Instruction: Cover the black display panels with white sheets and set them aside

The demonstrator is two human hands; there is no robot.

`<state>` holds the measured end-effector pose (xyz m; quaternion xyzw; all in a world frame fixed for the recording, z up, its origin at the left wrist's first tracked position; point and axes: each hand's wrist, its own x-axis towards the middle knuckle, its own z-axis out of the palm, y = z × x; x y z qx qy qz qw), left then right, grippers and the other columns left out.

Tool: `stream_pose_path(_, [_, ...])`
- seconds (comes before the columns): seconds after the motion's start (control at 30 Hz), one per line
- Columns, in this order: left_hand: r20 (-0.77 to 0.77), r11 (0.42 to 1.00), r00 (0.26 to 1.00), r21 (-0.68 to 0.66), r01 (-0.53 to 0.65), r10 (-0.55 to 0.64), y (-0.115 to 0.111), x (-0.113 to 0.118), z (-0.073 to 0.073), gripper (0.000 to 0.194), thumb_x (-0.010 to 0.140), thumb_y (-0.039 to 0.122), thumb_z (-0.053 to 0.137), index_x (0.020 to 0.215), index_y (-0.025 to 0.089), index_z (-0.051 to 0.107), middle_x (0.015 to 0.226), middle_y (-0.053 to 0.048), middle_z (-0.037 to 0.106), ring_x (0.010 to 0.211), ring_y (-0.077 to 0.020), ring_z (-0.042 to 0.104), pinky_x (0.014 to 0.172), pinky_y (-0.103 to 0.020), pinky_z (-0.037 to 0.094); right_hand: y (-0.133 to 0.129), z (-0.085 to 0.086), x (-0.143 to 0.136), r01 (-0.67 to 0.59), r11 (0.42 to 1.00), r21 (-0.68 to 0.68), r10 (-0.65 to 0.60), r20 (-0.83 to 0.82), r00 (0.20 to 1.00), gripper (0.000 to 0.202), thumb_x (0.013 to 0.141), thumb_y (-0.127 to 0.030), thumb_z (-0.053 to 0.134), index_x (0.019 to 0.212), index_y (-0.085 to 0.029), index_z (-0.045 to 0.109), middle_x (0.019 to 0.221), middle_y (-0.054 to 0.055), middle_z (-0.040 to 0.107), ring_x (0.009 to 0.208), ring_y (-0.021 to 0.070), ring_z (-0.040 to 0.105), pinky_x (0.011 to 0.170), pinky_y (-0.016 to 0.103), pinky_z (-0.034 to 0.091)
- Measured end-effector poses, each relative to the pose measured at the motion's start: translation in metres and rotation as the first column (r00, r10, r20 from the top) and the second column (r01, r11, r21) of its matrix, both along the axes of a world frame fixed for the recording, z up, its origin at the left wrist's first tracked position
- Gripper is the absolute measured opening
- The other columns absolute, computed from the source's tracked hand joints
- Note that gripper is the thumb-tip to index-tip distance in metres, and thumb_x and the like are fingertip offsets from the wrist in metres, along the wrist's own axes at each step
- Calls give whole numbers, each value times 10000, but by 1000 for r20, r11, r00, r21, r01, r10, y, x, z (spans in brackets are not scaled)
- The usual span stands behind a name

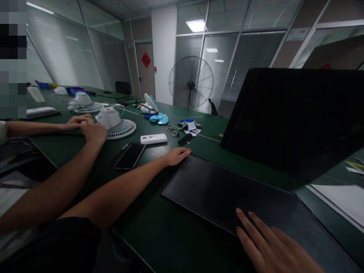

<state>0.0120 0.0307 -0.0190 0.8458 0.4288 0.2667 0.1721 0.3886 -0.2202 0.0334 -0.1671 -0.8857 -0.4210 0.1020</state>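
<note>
Lying flat on the green counter [165, 231], the black panel [210, 182] has the left hand [178, 155] at its far-left corner, fingers straight and close together. The right hand [273, 242] extends over its near edge, fingers slightly apart, contact unclear; a smartphone [130, 156] lies left of the left hand.

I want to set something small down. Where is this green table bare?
The table is bare between the flat dark panel and the near edge; a narrower strip runs between that panel and the raised black panel. It is crowded around the phone, white power bank, glasses and nearer white fan.
</note>
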Motion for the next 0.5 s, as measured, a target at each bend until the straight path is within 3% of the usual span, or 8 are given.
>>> stream_pose_path(0.13, [-100,999,995,39,4,-1,-1,1,0,548,1087,505,483,1449,133,659,1582,-144,599,1474,-283,561,1258,-404,402,17,-16,-8,23,999,-43,-25,-44,999,415,953,-111,388,1182,-214,718,1226,132,760,980,301,782,642,371,661])
stream_pose_path(0.23, [-163,999,987,39,-4,10,-1,1,-2,570,1050,479,576,1511,146,606,1652,-160,514,1499,-294,532,1267,-421,392,24,-32,-4,29,990,-136,-40,-85,996,444,1101,-287,320,1211,-230,747,1257,82,760,1036,267,774,688,364,678])
stream_pose_path(0.33, [-197,998,980,63,15,-3,-1,0,-5,631,1022,460,629,1561,140,549,1690,-175,455,1539,-295,482,1283,-420,367,31,-41,4,73,973,-218,-101,-118,988,511,1140,-426,293,1232,-256,767,1302,48,746,1060,229,766,765,372,687])
stream_pose_path(0.4, [-217,997,976,68,31,-15,-1,0,-6,611,1036,463,610,1559,151,552,1689,-169,459,1551,-289,465,1289,-420,357,41,-42,20,104,963,-250,-147,-161,976,513,1138,-471,308,1256,-270,766,1320,52,738,1060,219,763,791,377,683])
stream_pose_path(0.5, [-254,997,967,68,47,-28,-2,1,-5,551,1060,460,566,1527,168,591,1679,-158,477,1552,-293,463,1289,-438,358,64,-35,69,188,943,-273,-266,-284,921,493,1128,-489,364,1221,-238,778,1250,112,756,1007,227,765,781,383,656])
